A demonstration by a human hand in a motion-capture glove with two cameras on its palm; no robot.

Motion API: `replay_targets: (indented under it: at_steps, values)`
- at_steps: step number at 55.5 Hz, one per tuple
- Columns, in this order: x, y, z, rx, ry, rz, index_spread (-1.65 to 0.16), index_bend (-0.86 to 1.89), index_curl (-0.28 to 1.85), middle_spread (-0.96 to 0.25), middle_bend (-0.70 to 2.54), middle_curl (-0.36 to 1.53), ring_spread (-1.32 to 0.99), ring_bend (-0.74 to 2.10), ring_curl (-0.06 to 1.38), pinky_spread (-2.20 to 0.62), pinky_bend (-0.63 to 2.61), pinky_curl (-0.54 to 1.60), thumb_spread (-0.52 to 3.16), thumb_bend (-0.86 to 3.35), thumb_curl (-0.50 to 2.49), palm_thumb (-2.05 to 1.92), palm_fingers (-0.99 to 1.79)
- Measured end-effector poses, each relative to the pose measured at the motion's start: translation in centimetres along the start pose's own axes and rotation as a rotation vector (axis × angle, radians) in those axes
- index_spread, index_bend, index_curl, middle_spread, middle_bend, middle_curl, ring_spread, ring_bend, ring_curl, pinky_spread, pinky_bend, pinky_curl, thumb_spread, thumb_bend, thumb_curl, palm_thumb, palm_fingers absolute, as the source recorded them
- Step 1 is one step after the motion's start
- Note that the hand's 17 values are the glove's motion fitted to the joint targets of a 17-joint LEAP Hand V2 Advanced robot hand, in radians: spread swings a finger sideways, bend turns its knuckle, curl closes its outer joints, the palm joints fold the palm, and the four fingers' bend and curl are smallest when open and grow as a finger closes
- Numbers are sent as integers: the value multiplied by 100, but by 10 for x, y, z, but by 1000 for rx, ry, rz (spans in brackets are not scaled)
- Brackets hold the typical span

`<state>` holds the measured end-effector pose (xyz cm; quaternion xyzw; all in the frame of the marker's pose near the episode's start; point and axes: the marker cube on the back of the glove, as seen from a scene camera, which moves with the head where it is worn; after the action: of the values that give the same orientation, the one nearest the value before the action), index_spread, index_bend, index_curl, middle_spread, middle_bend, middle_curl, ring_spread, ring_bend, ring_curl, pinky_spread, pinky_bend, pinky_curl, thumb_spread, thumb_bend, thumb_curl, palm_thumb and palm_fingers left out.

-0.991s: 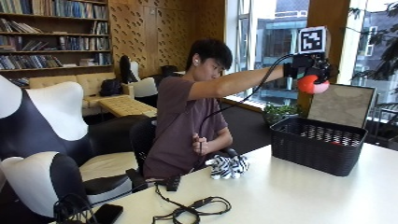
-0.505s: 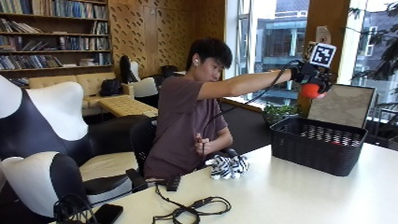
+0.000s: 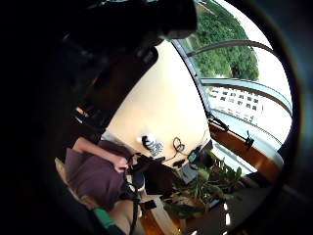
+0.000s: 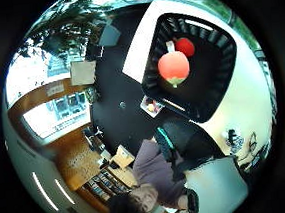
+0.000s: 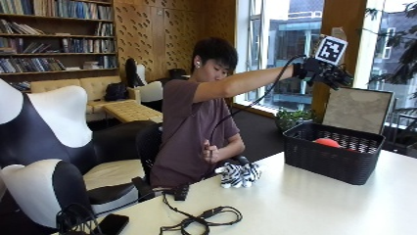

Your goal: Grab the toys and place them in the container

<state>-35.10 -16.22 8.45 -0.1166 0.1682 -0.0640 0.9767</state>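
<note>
Outside view: black basket [image 5: 332,157] stands at the worktop's [image 5: 312,205] far right edge; a red ball [image 5: 327,142] lies inside. The grip [image 5: 324,72] is raised above it, fingers spread, empty; earlier it held the ball. Zebra toy [image 5: 238,174] lies at the near edge. Thumb-side view: basket [image 4: 219,69] holds two red toys [image 4: 173,66].
</note>
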Motion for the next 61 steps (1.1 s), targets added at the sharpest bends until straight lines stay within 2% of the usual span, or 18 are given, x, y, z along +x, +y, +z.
replay_targets:
  at_steps: [3,8,13,24,30,37,39,42,45,54,57,61]
  values:
    - [23,5,-2,16,44,126,-18,3,25,10,6,35,6,18,49,9,113,41,114,-2,59,15,-43]
    - [87,42,-8,52,42,-3,-18,4,22,10,8,31,7,17,47,10,110,39,118,-1,55,15,-40]
    - [151,76,-8,76,62,25,-17,4,19,10,9,28,9,17,46,10,108,38,121,-1,51,16,-37]
    - [241,141,18,132,53,96,-16,2,15,11,13,25,10,22,45,10,105,36,123,-2,45,17,-30]
    - [290,162,69,154,20,135,-16,1,12,9,15,25,9,31,47,9,107,36,124,-2,43,17,-21]
    - [307,166,126,116,47,-39,-16,3,10,7,16,25,8,38,49,8,109,37,123,-2,40,16,-21]
    - [310,163,139,109,47,-25,-16,3,10,7,16,26,8,39,49,8,110,37,123,-2,40,15,-21]
    - [300,150,191,81,10,87,-16,4,10,7,16,26,8,39,49,8,111,37,123,-2,39,14,-22]
    - [284,142,252,32,8,66,-16,4,10,7,16,26,8,38,49,7,112,37,123,-2,38,14,-23]
    - [250,129,371,-75,43,27,-16,4,10,7,15,26,8,37,48,7,112,37,122,-2,36,12,-25]
    - [246,124,391,-46,78,40,-16,3,10,8,15,26,7,41,48,7,112,36,121,-4,35,8,-23]
    - [248,118,398,81,75,52,-14,-8,6,9,20,28,6,53,51,6,116,37,119,-4,33,3,-17]
